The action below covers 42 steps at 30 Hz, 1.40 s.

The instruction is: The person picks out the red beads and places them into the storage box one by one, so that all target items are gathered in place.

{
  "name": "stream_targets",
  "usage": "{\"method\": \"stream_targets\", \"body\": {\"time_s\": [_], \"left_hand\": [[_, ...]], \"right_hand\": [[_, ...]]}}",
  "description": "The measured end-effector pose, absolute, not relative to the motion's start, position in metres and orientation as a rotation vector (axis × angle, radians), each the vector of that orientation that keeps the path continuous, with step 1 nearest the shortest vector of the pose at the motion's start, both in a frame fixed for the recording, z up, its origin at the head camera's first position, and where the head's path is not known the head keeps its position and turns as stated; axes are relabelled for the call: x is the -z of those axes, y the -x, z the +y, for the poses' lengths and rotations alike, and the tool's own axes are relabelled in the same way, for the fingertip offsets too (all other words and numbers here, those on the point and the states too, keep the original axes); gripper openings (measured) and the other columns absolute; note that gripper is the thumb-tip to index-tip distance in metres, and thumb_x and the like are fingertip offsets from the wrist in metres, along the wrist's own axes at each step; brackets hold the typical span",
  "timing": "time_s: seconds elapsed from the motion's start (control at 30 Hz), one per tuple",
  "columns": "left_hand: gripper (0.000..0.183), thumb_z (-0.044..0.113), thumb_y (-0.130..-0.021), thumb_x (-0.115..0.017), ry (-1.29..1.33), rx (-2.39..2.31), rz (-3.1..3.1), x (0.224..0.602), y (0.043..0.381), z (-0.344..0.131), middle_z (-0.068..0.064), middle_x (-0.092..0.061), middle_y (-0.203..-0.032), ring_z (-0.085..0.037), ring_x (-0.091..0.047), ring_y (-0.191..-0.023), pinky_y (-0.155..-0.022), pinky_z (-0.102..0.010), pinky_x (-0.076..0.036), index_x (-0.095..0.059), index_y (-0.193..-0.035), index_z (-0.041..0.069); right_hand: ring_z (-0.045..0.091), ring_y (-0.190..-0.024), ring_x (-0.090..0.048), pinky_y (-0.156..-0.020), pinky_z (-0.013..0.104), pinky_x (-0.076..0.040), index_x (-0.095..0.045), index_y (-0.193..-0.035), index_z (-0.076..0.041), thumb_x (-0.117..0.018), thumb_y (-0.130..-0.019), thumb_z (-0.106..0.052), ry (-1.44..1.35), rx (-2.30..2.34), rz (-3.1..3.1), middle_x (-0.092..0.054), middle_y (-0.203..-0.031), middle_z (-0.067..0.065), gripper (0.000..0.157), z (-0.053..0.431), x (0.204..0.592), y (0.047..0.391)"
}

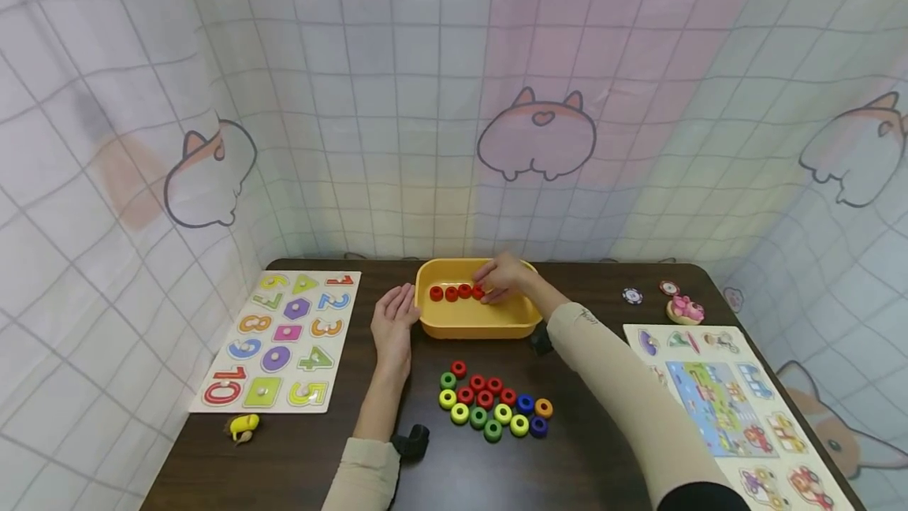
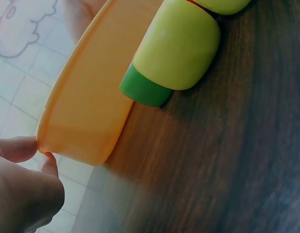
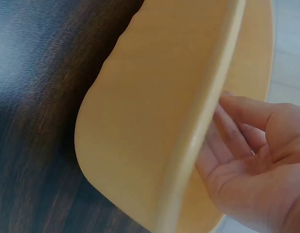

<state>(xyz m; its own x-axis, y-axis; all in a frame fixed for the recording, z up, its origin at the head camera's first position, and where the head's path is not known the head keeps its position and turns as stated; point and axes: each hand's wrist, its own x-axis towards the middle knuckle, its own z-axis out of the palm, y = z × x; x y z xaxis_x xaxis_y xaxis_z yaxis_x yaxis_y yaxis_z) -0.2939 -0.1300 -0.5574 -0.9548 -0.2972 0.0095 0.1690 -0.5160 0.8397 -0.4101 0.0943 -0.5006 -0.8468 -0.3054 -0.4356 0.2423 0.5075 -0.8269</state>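
A yellow plastic tray (image 1: 468, 331) sits at the back middle of the table. Its left end is held by my left hand (image 1: 395, 322); in the left wrist view, thumb and a finger pinch the rim. My right hand (image 1: 502, 278) reaches over into the tray, its fingertips around a red ring (image 1: 478, 291) at the right end of a row of several red rings (image 1: 451, 293). In the right wrist view the tray wall (image 3: 150, 107) hides those fingertips. Loose red, green, yellow, blue and orange rings (image 1: 485, 399) lie in a group in front of the tray.
A number-and-shape puzzle board (image 1: 287, 337) lies on the left, with a small yellow toy (image 1: 243, 424) below it. On the right are a picture puzzle board (image 1: 731, 400), a pink toy (image 1: 685, 309) and two poker chips (image 1: 632, 296). A patterned curtain surrounds the table.
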Motion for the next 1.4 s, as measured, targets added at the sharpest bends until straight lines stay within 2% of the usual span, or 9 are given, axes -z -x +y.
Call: {"method": "stream_targets", "body": {"time_s": [0.17, 0.47, 0.6, 0.8, 1.0, 1.23, 1.4], "left_hand": [[0.053, -0.02, -0.087, -0.055, -0.196, 2.507, -1.362, 0.558, 0.297, -0.129, -0.021, -0.05, -0.141, -0.024, -0.053, -0.128, -0.104, -0.035, -0.045, -0.043, -0.135, 0.0], [0.053, -0.018, -0.087, -0.058, -0.215, 2.505, -1.342, 0.562, 0.299, -0.134, -0.018, -0.052, -0.139, -0.022, -0.055, -0.126, -0.1, -0.03, -0.049, -0.045, -0.133, 0.003], [0.053, -0.018, -0.087, -0.058, -0.216, 2.494, -1.341, 0.563, 0.3, -0.134, -0.018, -0.053, -0.138, -0.022, -0.056, -0.126, -0.099, -0.03, -0.049, -0.045, -0.133, 0.003], [0.052, -0.018, -0.087, -0.058, -0.217, 2.49, -1.35, 0.562, 0.3, -0.133, -0.017, -0.054, -0.138, -0.021, -0.056, -0.126, -0.1, -0.03, -0.048, -0.046, -0.133, 0.004], [0.054, -0.018, -0.087, -0.058, -0.205, 2.5, -1.361, 0.562, 0.298, -0.133, -0.017, -0.053, -0.139, -0.022, -0.055, -0.127, -0.098, -0.027, -0.05, -0.045, -0.135, 0.003], [0.056, -0.02, -0.086, -0.058, -0.191, 2.548, -1.337, 0.551, 0.289, -0.133, -0.024, -0.047, -0.143, -0.029, -0.049, -0.132, -0.101, -0.031, -0.047, -0.042, -0.135, -0.001], [0.059, -0.02, -0.086, -0.057, -0.189, 2.567, -1.36, 0.547, 0.286, -0.131, -0.025, -0.043, -0.146, -0.031, -0.046, -0.134, -0.104, -0.034, -0.045, -0.038, -0.138, -0.003]], "right_hand": [[0.039, -0.1, -0.068, -0.091, 0.05, -0.054, -0.061, -0.127, 0.002, -0.054, -0.094, 0.004, 0.123, 1.33, 2.262, -0.062, -0.126, 0.022, 0.034, 0.099, 0.48, 0.399], [0.038, -0.095, -0.07, -0.084, 0.05, -0.057, -0.067, -0.118, 0.0, -0.059, -0.093, 0.002, 0.465, 1.326, 2.249, -0.072, -0.108, 0.015, 0.026, 0.108, 0.434, 0.35], [0.038, -0.093, -0.07, -0.083, 0.051, -0.057, -0.068, -0.116, -0.001, -0.061, -0.093, 0.0, 0.545, 1.284, 2.186, -0.071, -0.11, 0.019, 0.024, 0.113, 0.429, 0.326], [0.036, -0.089, -0.071, -0.08, 0.05, -0.058, -0.069, -0.114, 0.0, -0.066, -0.088, 0.002, 0.591, 1.206, 2.116, -0.071, -0.106, 0.018, 0.026, 0.122, 0.441, 0.299], [0.036, -0.086, -0.071, -0.077, 0.051, -0.059, -0.069, -0.114, 0.001, -0.067, -0.088, 0.003, 0.549, 1.167, 2.086, -0.069, -0.109, 0.023, 0.027, 0.129, 0.469, 0.278], [0.032, -0.082, -0.072, -0.07, 0.047, -0.061, -0.072, -0.111, -0.004, -0.071, -0.085, 0.0, 0.512, 1.136, 2.164, -0.073, -0.101, 0.014, 0.026, 0.131, 0.502, 0.264], [0.032, -0.077, -0.072, -0.067, 0.047, -0.061, -0.073, -0.108, -0.003, -0.071, -0.085, 0.0, 0.486, 1.179, 2.179, -0.074, -0.097, 0.013, 0.023, 0.131, 0.513, 0.258]]}}
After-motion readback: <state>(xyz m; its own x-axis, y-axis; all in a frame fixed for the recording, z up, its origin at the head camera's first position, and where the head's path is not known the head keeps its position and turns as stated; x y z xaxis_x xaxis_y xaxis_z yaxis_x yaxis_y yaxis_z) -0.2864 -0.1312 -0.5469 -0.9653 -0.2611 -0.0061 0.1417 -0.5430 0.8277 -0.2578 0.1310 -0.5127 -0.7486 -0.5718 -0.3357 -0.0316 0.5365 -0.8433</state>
